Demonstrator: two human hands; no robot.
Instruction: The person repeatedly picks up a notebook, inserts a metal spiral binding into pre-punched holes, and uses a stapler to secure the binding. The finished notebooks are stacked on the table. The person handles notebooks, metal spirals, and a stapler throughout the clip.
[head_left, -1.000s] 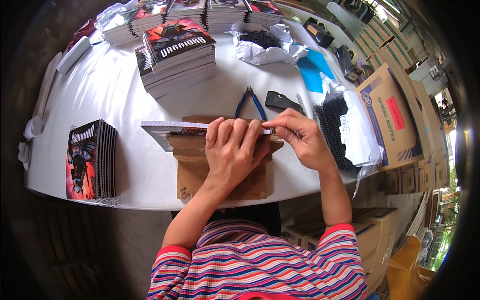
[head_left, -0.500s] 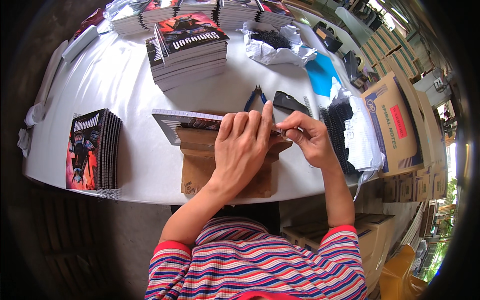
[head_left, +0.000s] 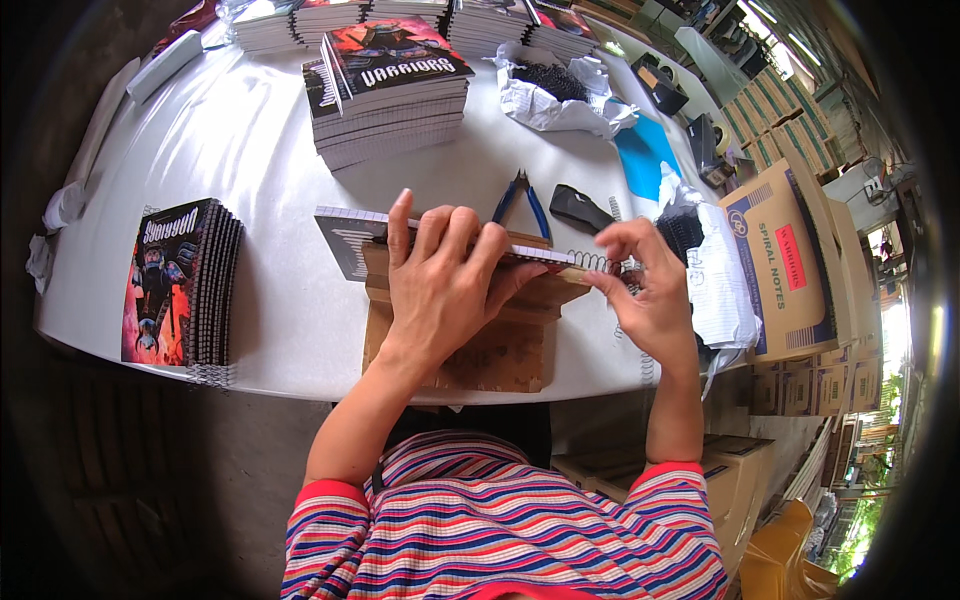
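A notebook with a dark cover leans on edge against a folded brown cardboard stand at the table's front. My left hand clasps it, fingers over the top edge and thumb on the near side, with the index or little finger lifted, hard to tell which. A dark wire spiral coil runs through the holes at the notebook's right end. Its free end is pinched between the thumb and fingers of my right hand. Just beyond the notebook lie blue-handled pliers with jaws pointing away.
Stacked notebooks rise at the back, and several bound ones lie at left. Black coils fill torn white paper wrapping. At right are more wrapped coils and a cardboard box. A black object lies beside the pliers.
My left hand has shifted left along the notebook. My right hand has moved slightly right and opened out from its tight pinch; a stretch of coil now shows at the notebook's right end.
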